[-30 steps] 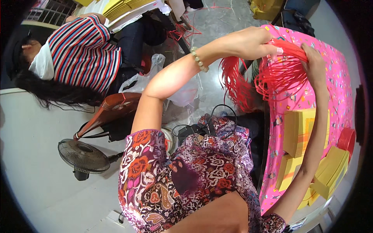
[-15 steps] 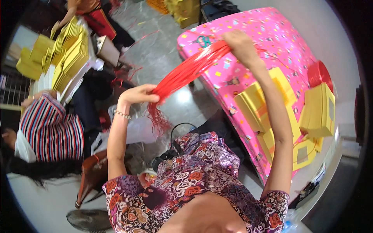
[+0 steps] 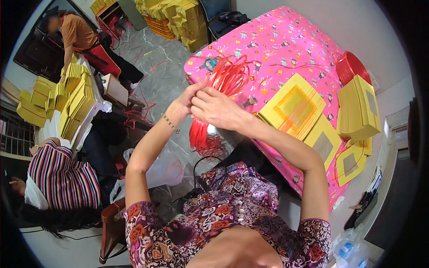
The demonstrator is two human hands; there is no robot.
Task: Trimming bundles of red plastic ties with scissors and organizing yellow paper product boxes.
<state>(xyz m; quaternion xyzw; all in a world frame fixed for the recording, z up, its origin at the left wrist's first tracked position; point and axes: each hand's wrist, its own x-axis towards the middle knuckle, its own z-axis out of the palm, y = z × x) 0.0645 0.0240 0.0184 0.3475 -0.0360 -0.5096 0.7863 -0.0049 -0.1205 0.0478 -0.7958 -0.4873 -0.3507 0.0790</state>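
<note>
A bundle of shiny red plastic string [image 3: 230,77] is gripped around its middle by both of my hands. Looped strands fan out above the fingers, over the edge of the pink-covered table [image 3: 272,42], while cut ends hang below. My left hand [image 3: 191,97], with a beaded bracelet at its wrist, is closed on the bundle. Pressed against it, my right hand [image 3: 220,109] has curled fingers on the same strands; its fingertips are partly hidden. Teal-handled scissors [image 3: 209,65] lie on the table just behind the loops.
Stacks of yellow paper pieces [image 3: 292,103] sit on the table at right, near a red round container [image 3: 353,68]. To the left, a person in a striped shirt [image 3: 62,176] and another in orange [image 3: 78,31] are beside a table of folded yellow stacks [image 3: 78,105].
My right hand has come down and left from the bundle's far end to meet my left hand at its middle. The bundle, stretched out before, is now gathered with loops upward.
</note>
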